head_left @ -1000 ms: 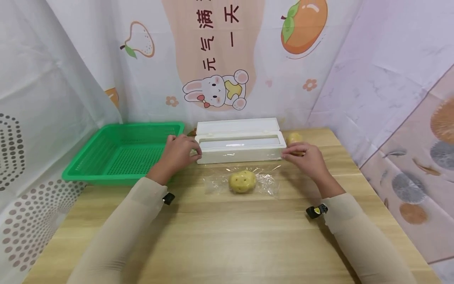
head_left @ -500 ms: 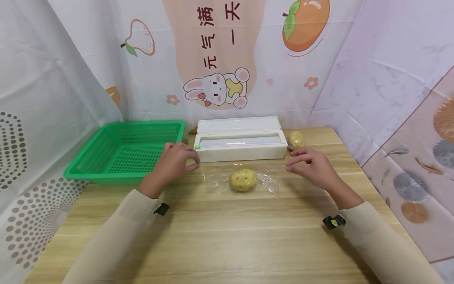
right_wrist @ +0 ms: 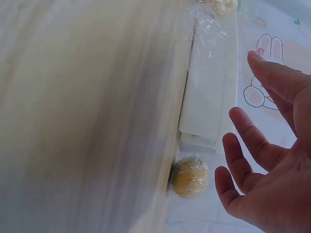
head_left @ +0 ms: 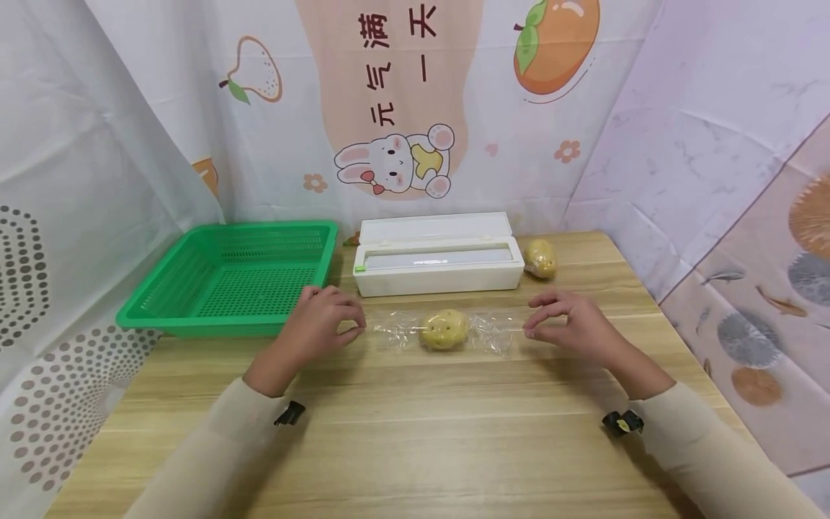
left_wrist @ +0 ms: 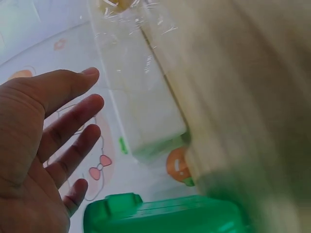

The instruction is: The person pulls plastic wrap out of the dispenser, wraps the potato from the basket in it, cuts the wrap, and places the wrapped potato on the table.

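Observation:
A potato (head_left: 444,329) lies on clear cling film (head_left: 493,331) in the middle of the table. My left hand (head_left: 319,328) is at the film's left end, my right hand (head_left: 576,324) at its right end. Both appear to pinch the film's edge between thumb and index finger, though the film is hard to see at the fingertips. In the wrist views the other fingers of the left hand (left_wrist: 43,141) and right hand (right_wrist: 277,155) are spread loosely. Behind the potato stands a white cling film box (head_left: 441,280), lid up.
A green plastic basket (head_left: 194,328) stands at the back left. Right of the box sits another potato (head_left: 540,259), wrapped in film, also seen as a wrapped potato (right_wrist: 190,177) in the right wrist view. A printed curtain (head_left: 259,166) hangs behind the wooden table (head_left: 421,432).
Both hands have moved back from the box's front corners toward the near side, level with the potato. The film's far edge appears to have come with them. The potato and box stay in place.

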Demonstrator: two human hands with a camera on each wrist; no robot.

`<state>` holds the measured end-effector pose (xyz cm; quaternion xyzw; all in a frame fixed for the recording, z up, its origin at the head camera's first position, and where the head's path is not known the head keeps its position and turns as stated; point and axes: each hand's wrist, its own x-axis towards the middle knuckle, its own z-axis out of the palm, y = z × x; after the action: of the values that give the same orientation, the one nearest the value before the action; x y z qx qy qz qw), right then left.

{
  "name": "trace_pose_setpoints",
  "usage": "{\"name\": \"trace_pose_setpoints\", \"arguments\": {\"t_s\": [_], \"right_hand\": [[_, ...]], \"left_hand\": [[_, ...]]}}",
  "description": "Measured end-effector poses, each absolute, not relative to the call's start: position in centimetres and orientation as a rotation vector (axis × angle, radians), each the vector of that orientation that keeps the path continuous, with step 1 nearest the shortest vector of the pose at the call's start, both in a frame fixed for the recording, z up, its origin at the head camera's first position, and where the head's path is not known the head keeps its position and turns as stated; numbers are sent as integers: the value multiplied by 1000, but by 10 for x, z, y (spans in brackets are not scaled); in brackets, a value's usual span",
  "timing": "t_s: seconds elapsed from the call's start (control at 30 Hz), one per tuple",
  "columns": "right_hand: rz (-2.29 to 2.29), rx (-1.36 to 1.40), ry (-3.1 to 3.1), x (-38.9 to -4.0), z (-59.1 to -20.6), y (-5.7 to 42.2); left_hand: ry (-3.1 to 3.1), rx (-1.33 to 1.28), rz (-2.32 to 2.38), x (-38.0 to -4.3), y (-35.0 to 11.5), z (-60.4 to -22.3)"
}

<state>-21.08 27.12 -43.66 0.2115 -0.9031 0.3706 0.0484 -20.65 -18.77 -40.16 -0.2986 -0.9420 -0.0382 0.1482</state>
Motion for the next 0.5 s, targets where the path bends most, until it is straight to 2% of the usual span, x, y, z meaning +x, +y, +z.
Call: {"name": "trace_pose_setpoints", "arguments": {"t_s": [0.5], "right_hand": [[692, 787, -2857, -217, -447, 255]], "left_hand": [[-2640, -942, 73, -209, -176, -432]]}}
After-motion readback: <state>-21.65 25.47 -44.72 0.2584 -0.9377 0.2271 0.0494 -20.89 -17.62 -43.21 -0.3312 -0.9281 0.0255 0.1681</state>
